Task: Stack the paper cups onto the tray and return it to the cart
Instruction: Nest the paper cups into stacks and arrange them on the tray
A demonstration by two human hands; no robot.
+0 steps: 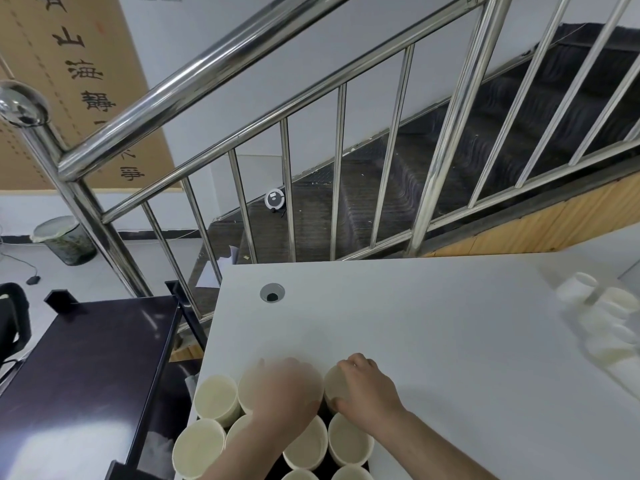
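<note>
Cups getting packed at the near edge of the white surface [433, 323], right up against the stair railing [311, 140].

Biggest stuff first: steel railing and dark stairs behind, black cart [86, 368] to the left, bin [64, 239] on the floor. Upright paper cups [214, 403] crowd a dark tray [323, 419], more cups [599, 317] lie well apart at the far right. Right hand [367, 386] pinches a cup's rim [337, 384]; left hand [287, 389] is blurred over a cup, grip unclear.
</note>
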